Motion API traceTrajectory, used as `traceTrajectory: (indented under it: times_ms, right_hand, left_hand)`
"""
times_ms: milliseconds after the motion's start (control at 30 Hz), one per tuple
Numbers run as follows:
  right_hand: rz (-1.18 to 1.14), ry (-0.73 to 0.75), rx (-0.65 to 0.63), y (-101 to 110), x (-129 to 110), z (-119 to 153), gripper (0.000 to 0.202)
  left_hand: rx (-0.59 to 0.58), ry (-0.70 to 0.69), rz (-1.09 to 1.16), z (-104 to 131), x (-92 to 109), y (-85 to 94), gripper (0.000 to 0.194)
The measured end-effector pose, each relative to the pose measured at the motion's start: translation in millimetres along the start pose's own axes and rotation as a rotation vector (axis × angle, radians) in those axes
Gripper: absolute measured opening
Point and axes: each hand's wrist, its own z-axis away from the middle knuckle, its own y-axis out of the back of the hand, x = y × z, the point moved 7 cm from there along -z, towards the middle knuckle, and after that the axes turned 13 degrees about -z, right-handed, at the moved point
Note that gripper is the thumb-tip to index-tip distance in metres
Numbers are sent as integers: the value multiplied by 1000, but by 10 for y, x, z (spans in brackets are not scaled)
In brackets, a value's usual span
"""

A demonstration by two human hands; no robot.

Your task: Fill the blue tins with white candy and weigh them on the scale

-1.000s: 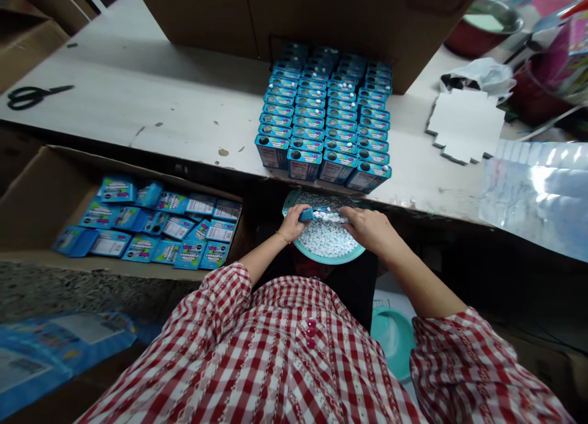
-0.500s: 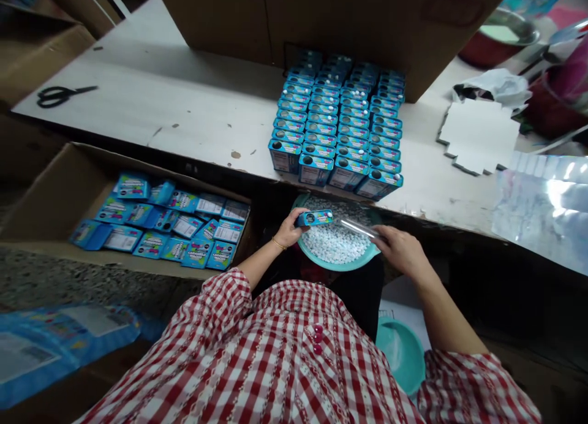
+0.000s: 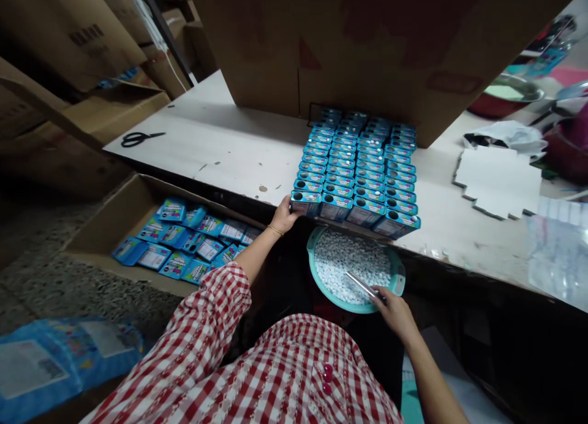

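My left hand (image 3: 283, 217) is closed on a small blue box (image 3: 305, 198) at the front left of a block of similar boxes (image 3: 353, 173). These stand upright in rows, each with a round dark spot on its top face. White bits lie on a few of the tops. In my right hand (image 3: 391, 310) is a narrow metal scoop (image 3: 361, 283), its tip at the small pale pellets (image 3: 346, 261). They fill a turquoise basin (image 3: 316, 281) in front of my body, below the table edge.
A cardboard carton (image 3: 98, 225) of blue packs (image 3: 172, 235) sits at the left. Black scissors (image 3: 138, 138) lie on the white table (image 3: 220, 148). A large cardboard box (image 3: 340, 50) rises behind the rows. White card (image 3: 498, 179) and clear plastic (image 3: 558, 246) are at the right.
My left hand has carried the small box from above the basin up to the front left of the rows. The scoop has lowered to the pellets. The view has shifted.
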Motion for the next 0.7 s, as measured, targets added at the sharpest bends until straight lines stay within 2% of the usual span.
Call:
traceTrajectory:
  times_ms: [133, 267, 433, 700]
  right_hand:
    - [-6, -14, -31, -66, 59, 1, 40]
    - [-18, -8, -65, -113, 42, -57, 39]
    - [-6, -8, -52, -155, -25, -166, 39]
    - [3, 6, -56, -236, -104, -183, 39]
  left_hand:
    - [59, 35, -264, 42, 55, 83, 53]
    - [33, 52, -322, 48, 114, 59, 67]
    - [-62, 127, -383, 39, 122, -43, 65]
    - [-76, 184, -514, -73, 107, -69, 64]
